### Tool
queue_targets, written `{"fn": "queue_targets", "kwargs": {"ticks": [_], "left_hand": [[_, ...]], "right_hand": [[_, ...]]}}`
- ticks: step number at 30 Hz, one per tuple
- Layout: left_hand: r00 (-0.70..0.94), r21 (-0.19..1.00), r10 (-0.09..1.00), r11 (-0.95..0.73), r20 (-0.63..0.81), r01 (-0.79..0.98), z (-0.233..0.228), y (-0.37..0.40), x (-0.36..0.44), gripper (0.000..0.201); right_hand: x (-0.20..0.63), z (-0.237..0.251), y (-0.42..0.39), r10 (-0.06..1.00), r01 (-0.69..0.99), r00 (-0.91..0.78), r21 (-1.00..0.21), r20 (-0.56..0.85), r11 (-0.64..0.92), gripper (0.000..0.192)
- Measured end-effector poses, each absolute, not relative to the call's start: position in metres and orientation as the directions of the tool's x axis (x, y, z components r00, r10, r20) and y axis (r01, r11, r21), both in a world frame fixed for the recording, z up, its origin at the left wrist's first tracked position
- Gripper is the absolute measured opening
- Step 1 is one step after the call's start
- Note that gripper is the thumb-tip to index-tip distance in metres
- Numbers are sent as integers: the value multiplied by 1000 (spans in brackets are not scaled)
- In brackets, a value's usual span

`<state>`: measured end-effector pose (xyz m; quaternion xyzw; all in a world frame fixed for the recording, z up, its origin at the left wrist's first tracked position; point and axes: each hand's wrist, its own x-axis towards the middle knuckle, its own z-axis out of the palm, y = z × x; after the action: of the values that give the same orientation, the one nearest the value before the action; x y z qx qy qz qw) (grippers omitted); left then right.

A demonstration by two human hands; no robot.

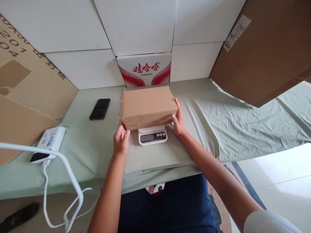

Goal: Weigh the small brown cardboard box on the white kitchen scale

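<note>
A closed brown cardboard box [148, 105] is directly over a white digital scale [153, 136], covering most of its platform. The scale's small display and buttons show in front; I cannot read any figure. My left hand [120, 137] grips the box's near left corner, thumb in front. On the opposite side my right hand [178, 119] holds the near right corner, with the thumb on the front and fingers along the side. Whether the box rests on the scale or is held slightly above it I cannot tell.
A black phone [99, 109] lies left on the green cloth [97, 139]. Further left is a white power bank [50, 144] with a white cable [46, 181]. A red-and-white carton [145, 69] stands behind. Large cardboard panels [31, 87] flank both sides.
</note>
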<state>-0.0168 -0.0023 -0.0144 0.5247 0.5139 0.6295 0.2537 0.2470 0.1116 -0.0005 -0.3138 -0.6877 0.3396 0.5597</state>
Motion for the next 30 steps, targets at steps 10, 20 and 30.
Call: {"fn": "queue_targets", "kwargs": {"ticks": [10,20,30], "left_hand": [[-316,905,851,-368,420,214,-12,1,-16,70],[-324,894,835,-388,445,225,-12,1,-17,67],[-309,881,827,-416,470,226,-12,-3,-13,61]], "right_hand": [[247,-1,114,810,95,-185,-810,557,579,86],[244,-2,117,784,116,-242,-785,571,608,90],[248,10,113,752,118,-215,-748,623,653,87]]}}
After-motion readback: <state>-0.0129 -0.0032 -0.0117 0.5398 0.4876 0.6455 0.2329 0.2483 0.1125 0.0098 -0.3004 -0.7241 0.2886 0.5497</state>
